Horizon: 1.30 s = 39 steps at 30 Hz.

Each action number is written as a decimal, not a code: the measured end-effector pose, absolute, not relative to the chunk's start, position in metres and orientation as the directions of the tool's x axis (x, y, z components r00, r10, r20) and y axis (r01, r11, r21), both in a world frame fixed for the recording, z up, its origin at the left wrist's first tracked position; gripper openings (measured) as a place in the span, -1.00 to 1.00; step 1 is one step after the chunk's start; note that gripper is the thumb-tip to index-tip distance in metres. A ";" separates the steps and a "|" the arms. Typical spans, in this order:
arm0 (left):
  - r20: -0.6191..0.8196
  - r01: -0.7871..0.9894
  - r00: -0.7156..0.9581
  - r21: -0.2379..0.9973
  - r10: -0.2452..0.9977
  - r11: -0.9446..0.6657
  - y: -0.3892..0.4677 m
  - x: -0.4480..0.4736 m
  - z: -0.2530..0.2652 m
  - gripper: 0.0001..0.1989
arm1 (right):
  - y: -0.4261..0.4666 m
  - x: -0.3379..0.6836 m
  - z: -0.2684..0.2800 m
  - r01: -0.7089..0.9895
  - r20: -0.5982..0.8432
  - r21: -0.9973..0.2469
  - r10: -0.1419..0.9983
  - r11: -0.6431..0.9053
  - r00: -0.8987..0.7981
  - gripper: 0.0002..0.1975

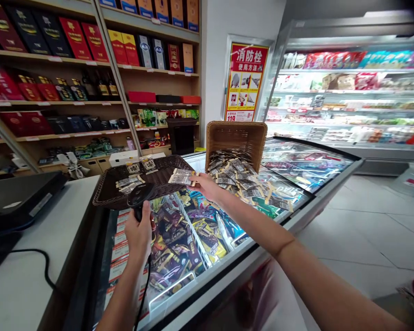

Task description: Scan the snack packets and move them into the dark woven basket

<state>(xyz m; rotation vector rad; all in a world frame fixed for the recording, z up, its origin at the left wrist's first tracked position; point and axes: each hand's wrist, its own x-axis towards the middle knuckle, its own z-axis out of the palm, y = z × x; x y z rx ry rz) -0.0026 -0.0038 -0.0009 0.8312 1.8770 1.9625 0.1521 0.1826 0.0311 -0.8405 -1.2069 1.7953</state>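
scanner [140, 195]: smooth plastic | packet [180, 176]: glossy plastic | basket [236, 131]: rough weave

L hand [140, 230] gripping; R hand [205, 185] prob. pinching

A glass-topped freezer [334, 185] carries everything. On its far left sits a dark wicker tray [167, 166]; farther right a tan basket [236, 133] lies tipped on its side, its mouth facing near, packets [250, 186] spilling onto the glass.

Shop: stocked shelves [100, 103], chiller [376, 151], glass-topped freezer [214, 294].
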 end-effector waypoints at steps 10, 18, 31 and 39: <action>0.190 0.109 -0.657 0.982 0.729 -0.157 -0.004 0.004 0.003 -0.39 | 0.169 0.189 -0.015 -0.328 -0.009 -0.939 0.960 -0.104 -0.279 -0.70; 0.059 0.045 -0.429 0.998 0.902 -0.044 -0.008 0.022 0.004 -0.45 | 0.169 0.202 -0.020 -0.307 0.002 -0.951 0.985 -0.051 -0.170 -0.74; 0.008 0.055 -0.356 0.998 0.935 0.012 -0.011 0.031 0.004 -0.37 | 0.177 0.206 -0.029 -0.357 0.030 -0.934 0.994 -0.011 -0.109 -0.78; 0.002 0.060 -0.347 0.998 0.938 0.020 -0.011 0.030 0.004 -0.40 | 0.180 0.207 -0.030 -0.363 0.010 -0.932 0.999 -0.011 -0.054 -0.80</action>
